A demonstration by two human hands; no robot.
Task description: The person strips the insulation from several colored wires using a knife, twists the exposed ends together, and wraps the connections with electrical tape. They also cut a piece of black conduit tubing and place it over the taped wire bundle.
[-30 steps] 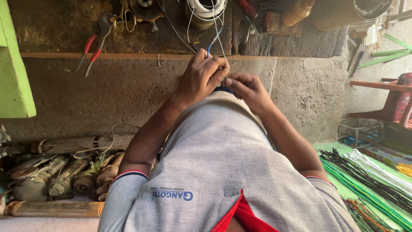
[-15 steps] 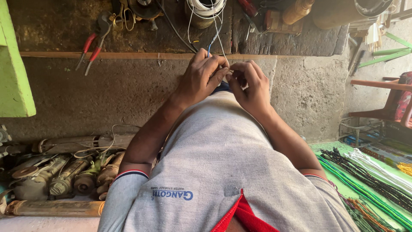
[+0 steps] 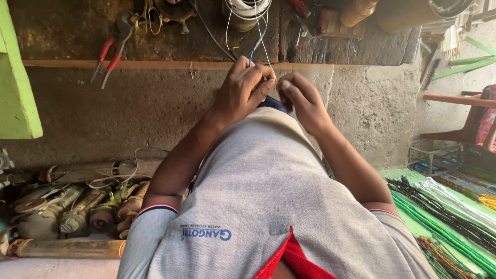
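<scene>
Here the left hand (image 3: 243, 88) and right hand (image 3: 302, 98) meet just below the white wire coil (image 3: 248, 8), both pinched narrow on thin wires (image 3: 258, 44) that run down from it, likely kept taut for fine work. Red-handled pliers (image 3: 108, 57) lie left of the coil on the worn tabletop (image 3: 67, 31); a rough concrete wall (image 3: 361, 103) drops beneath.

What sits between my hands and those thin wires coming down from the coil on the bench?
Nothing visible does. The left hand and right hand are already on the thin wires, pinching them by the bench edge. The red-handled pliers lie well off to the side.
</scene>
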